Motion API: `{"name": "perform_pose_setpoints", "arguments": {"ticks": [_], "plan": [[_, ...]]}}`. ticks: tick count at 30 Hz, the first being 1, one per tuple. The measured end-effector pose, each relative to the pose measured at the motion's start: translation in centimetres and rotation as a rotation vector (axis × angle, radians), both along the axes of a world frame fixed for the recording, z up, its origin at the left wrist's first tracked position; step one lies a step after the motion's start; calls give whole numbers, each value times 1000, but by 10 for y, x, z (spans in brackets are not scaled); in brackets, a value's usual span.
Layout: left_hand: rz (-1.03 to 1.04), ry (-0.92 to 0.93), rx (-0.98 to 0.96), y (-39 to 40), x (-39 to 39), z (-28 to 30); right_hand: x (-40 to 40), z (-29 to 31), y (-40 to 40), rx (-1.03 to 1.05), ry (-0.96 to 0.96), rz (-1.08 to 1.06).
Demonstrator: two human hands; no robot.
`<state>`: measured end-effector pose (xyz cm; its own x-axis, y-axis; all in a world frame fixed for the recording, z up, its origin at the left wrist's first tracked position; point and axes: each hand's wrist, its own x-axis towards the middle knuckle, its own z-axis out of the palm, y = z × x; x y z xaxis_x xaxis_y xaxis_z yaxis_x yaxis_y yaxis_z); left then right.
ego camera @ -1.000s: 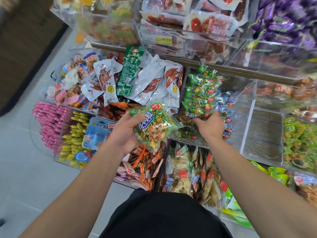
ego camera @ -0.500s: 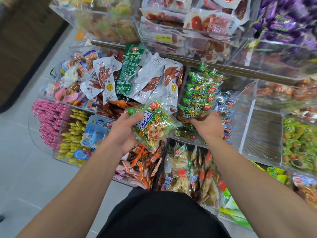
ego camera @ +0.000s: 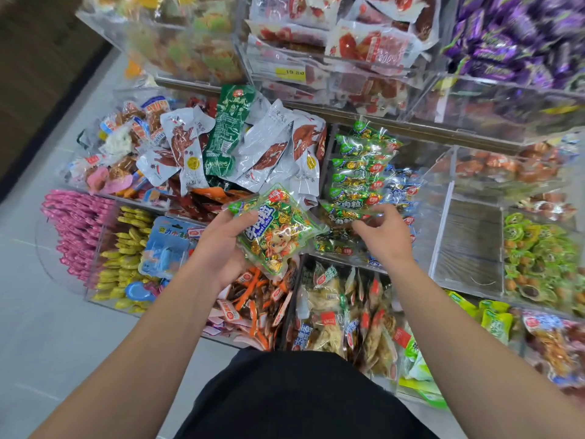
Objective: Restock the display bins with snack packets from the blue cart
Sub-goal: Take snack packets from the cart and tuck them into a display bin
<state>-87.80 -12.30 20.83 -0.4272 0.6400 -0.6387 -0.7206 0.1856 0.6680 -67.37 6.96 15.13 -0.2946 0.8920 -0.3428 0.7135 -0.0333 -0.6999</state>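
Observation:
My left hand (ego camera: 221,245) grips a green beef-cube snack packet (ego camera: 272,229) from its left side and holds it tilted above the lower bins. My right hand (ego camera: 384,234) reaches into the clear display bin (ego camera: 427,217) that holds a row of the same green packets (ego camera: 361,172). Its fingertips pinch the nearest green packet in the row (ego camera: 343,215) at the front of that bin. The blue cart is out of view.
White meat packets (ego camera: 269,153) fill the bin to the left. An empty clear bin (ego camera: 468,245) stands to the right, then green wrapped sweets (ego camera: 541,255). Orange stick packets (ego camera: 256,302) and mixed snack packs (ego camera: 345,315) lie in the front bins. Grey floor (ego camera: 41,327) lies at left.
My right hand has drawn slightly back and up at the front of the green row, its fingers now curled on the nearest packet. The left hand keeps its packet in about the same place.

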Motion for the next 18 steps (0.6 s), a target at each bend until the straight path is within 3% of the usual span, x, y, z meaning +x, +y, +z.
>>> {"name": "perform_pose_setpoints", "arguments": {"ticks": [4, 14, 18], "plan": [[-5, 2, 3, -2, 1, 0, 1, 0, 1, 41, 39, -14], [10, 38, -11, -8, 2, 0, -31, -7, 17, 163, -308, -12], [15, 41, -5, -9, 3, -2, -33, -5, 15, 106, -316, -14]]}}
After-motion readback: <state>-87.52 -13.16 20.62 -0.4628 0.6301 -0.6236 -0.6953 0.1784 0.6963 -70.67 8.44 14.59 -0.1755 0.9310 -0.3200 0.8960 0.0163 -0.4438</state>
